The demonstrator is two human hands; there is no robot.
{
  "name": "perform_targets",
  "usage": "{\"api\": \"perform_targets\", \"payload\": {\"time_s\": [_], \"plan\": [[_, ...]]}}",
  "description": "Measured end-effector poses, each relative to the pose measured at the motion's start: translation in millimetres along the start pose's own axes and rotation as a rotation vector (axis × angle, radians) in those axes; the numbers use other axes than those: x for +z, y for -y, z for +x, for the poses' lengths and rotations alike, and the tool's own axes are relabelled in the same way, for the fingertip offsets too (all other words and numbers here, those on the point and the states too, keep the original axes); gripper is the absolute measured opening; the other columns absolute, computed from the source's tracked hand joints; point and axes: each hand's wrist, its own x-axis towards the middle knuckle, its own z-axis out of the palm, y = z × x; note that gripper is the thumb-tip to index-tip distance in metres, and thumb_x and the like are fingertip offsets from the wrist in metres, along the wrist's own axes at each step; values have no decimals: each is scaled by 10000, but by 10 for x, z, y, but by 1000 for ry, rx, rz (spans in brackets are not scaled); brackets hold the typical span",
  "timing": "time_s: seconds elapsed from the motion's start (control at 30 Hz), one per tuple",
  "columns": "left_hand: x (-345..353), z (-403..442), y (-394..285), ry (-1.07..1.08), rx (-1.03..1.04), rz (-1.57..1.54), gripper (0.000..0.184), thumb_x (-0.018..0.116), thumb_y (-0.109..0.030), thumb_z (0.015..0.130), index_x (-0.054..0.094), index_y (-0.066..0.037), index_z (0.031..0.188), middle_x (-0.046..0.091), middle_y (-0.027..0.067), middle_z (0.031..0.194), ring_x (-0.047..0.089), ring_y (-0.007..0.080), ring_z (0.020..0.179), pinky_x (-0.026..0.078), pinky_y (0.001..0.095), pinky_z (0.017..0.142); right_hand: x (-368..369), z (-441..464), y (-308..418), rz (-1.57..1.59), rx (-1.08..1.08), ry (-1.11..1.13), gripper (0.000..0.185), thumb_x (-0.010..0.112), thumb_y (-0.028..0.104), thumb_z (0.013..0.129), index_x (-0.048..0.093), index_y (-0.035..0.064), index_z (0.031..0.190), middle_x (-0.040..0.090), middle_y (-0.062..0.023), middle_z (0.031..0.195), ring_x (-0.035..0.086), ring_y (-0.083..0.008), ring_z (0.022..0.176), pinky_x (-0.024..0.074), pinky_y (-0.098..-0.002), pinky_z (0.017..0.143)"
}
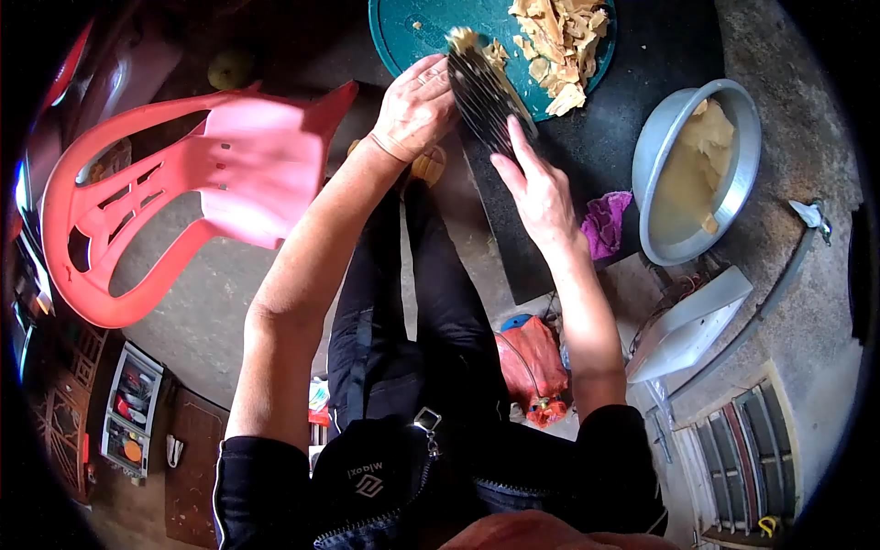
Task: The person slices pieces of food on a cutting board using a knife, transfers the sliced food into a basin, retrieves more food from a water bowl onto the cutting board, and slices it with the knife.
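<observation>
My right hand (541,194) grips a broad dark cleaver (484,99) low on the right, its thumb and index finger lying along the streaked blade. The blade stands tilted, with pale bits stuck to it. My left hand (414,112) is closed beside the blade's left face, its fingertips partly hidden, so what it holds cannot be made out. Behind the blade's top edge lie pale yellowish scraps (466,38). Beyond both hands is a round green board (417,41), bearing a heap of thin yellowish slices (564,50) on its right side.
A black table (646,55) carries the board. On its right, a metal basin (649,206) holds cloudy liquid and pale chunks, beside a purple cloth (605,223). A pink plastic chair (261,165) stands left. Below the table sits a red bag (533,362); a white panel (692,325) leans right.
</observation>
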Motion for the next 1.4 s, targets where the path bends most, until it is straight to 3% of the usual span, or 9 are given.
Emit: {"api": "perform_targets", "payload": {"time_s": [0.27, 0.43, 0.47, 0.8, 0.9, 1.07, 1.17, 1.33, 1.4], "plan": [[-4, -16, -11, 32, -15, 10, 380, 700, -111, 665, 681, -82, 1043, 670, 51, 1077, 614, 210, 1073, 446, 370, 1011, 135, 227, 21, -59, 9, -43, 546, 650, 323, 915, 484, 42, 1353, 672, -205, 734, 675, -351, 606, 543, -411, 494], [-2, 12, -44, 19, -65, -117, 402, 713, -65, 759, 640, -39, 1154, 599, 109, 1278, 541, 259, 1235, 400, 422, 1066, -261, -180, 23, 36, 373, 35, 539, 622, 336, 933, 470, 79, 1382, 678, -262, 887, 691, -402, 782, 564, -427, 612], [-27, -9, -49, 11, -70, -136, 349, 681, -77, 827, 632, -44, 1171, 582, 94, 1315, 525, 244, 1260, 395, 423, 1067, -258, -194, 42, 64, 309, -86, 499, 606, 337, 944, 493, 105, 1371, 672, -268, 892, 689, -399, 787, 558, -430, 606], [-24, -68, -11, 6, -43, -33, 336, 646, -82, 713, 651, -62, 1048, 635, 73, 1190, 571, 214, 1183, 422, 390, 1037, -57, -230, 172, -116, 123, 50, 550, 634, 323, 923, 463, 64, 1376, 673, -197, 815, 672, -370, 676, 541, -422, 558], [-22, -66, -4, 2, -14, -29, 322, 653, -96, 707, 660, -76, 1028, 647, 59, 1147, 586, 213, 1143, 425, 387, 1031, 19, 10, 181, 33, 222, 118, 517, 619, 231, 939, 445, 63, 1396, 644, -273, 1062, 656, -403, 950, 540, -408, 766], [-4, -123, -7, 65, -63, -22, 325, 689, -99, 678, 677, -90, 1003, 670, 48, 1068, 608, 224, 1080, 440, 374, 997, 281, 452, 52, -87, -79, -70, 583, 624, 342, 932, 432, 39, 1392, 678, -171, 728, 681, -285, 595, 560, -362, 511], [-56, -79, -25, 49, -57, -47, 327, 695, -103, 717, 674, -79, 1042, 658, 64, 1118, 597, 240, 1111, 416, 385, 1033, 206, 362, -51, 8, -79, -66, 561, 619, 367, 931, 473, 46, 1368, 655, -139, 650, 663, -250, 539, 543, -342, 464], [-150, -78, -96, 7, -108, -137, 351, 718, -95, 782, 651, -60, 1125, 603, 98, 1272, 546, 249, 1225, 405, 409, 1055, -294, 132, 0, 79, 200, -46, 441, 588, 307, 962, 570, -11, 1266, 677, -270, 906, 699, -359, 824, 551, -393, 622], [-70, -149, -49, -51, -86, -125, 434, 736, -40, 737, 639, -57, 1160, 587, 108, 1306, 537, 251, 1246, 412, 418, 1052, -376, 70, 73, 108, 252, 0, 444, 597, 320, 955, 566, 26, 1287, 680, -264, 895, 703, -358, 808, 543, -407, 607]]}}
